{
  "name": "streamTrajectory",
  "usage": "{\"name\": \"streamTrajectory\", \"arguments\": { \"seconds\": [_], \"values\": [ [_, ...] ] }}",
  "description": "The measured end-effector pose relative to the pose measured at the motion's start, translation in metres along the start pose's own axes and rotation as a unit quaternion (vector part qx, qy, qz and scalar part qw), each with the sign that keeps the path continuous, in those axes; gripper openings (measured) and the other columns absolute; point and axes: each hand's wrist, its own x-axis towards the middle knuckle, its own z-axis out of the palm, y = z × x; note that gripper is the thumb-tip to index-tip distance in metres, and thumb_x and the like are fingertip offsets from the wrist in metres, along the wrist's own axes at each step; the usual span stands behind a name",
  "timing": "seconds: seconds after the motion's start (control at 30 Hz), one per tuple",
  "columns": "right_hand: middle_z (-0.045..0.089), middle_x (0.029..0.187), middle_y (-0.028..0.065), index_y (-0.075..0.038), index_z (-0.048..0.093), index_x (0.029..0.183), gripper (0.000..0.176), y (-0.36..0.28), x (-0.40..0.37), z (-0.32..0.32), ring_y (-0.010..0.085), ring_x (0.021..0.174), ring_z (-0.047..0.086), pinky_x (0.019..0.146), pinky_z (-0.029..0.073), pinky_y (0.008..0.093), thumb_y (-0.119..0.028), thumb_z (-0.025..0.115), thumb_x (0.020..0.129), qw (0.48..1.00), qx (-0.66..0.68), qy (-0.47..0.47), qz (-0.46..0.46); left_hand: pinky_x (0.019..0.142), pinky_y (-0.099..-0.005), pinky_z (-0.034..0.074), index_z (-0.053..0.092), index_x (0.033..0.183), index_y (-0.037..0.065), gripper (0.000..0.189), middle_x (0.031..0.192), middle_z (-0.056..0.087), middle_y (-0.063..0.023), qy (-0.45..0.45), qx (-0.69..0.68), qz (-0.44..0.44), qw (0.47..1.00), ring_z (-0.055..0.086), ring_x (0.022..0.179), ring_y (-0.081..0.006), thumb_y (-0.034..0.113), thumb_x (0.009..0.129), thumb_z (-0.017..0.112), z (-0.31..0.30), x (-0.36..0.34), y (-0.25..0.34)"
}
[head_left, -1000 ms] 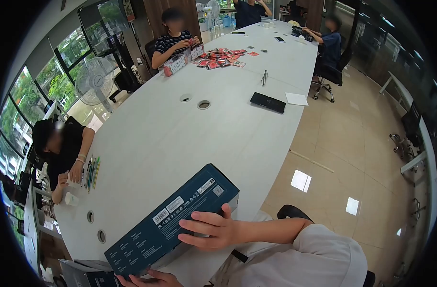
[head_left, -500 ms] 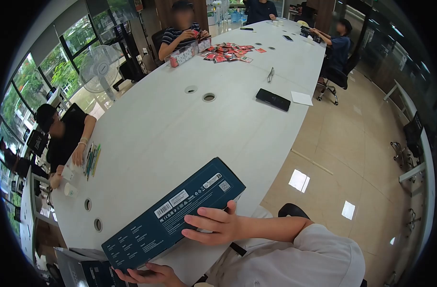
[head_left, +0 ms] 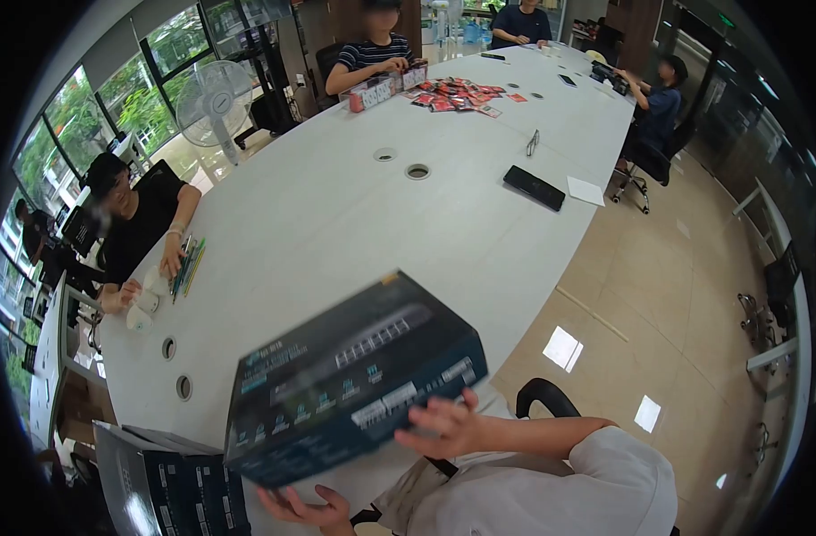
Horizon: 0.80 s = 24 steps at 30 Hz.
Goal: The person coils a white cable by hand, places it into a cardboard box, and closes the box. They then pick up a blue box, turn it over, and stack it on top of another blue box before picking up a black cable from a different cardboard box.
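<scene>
I hold a long dark blue box (head_left: 354,375) above the near end of the white table (head_left: 354,223). It is tilted up on its edge, so its printed front face shows, blurred by motion. My right hand (head_left: 448,424) grips its lower right edge with fingers spread. From below, my left hand (head_left: 305,511) supports the bottom left edge, palm up. My right arm in a white sleeve (head_left: 586,482) reaches in from the lower right.
A second dark box (head_left: 158,487) lies at the lower left. On the table are a black phone (head_left: 533,188), a paper (head_left: 585,190), glasses (head_left: 533,141), red packets (head_left: 457,92) and coloured pens (head_left: 189,263). Several other people sit around the table. A fan (head_left: 216,98) stands behind.
The box has been turned from lying flat with its label side up to standing tilted on edge with its front face showing. Both hands shifted along with it, and the view tipped slightly.
</scene>
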Motion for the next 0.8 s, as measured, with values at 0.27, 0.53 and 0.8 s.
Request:
{"name": "streamTrajectory", "arguments": {
  "seconds": [0.27, 0.53, 0.8],
  "values": [
    [0.052, 0.135, 0.0161, -0.008, 0.064, 0.122, 0.055, 0.037, 0.009, 0.025, 0.0335, 0.120, 0.054, 0.095, 0.048, 0.0412, 0.004, 0.065, 0.069, 0.976, 0.170, -0.084, 0.109, 0.109, -0.0539, 0.034, 0.041, 0.142, 0.001, 0.062, 0.152, 0.029, -0.0280, -0.168, -0.135, -0.078, 0.973, 0.032, 0.139, -0.0460, 0.009, 0.083, 0.058, 0.009, 0.021, 0.008],
    [0.051, 0.136, 0.0158, -0.009, 0.064, 0.123, 0.053, 0.059, -0.010, 0.017, 0.0346, 0.126, 0.050, 0.101, 0.043, 0.0459, 0.001, 0.069, 0.071, 0.963, 0.141, -0.172, 0.150, 0.113, -0.0510, 0.029, 0.032, 0.148, 0.001, 0.075, 0.157, 0.022, -0.0241, -0.235, -0.121, -0.175, 0.948, 0.029, 0.142, -0.0435, -0.003, 0.077, 0.058, 0.019, 0.018, 0.018],
    [0.012, 0.161, 0.0244, 0.000, 0.027, 0.152, 0.077, 0.192, 0.056, -0.033, 0.0444, 0.149, 0.005, 0.118, 0.008, 0.0579, -0.022, 0.066, 0.089, 0.941, -0.094, 0.056, 0.319, 0.113, -0.0481, 0.031, 0.008, 0.157, 0.003, 0.092, 0.156, 0.021, -0.0249, -0.241, -0.214, -0.247, 0.914, 0.034, 0.139, -0.0413, -0.001, 0.080, 0.060, 0.032, 0.032, 0.011]
  ]
}}
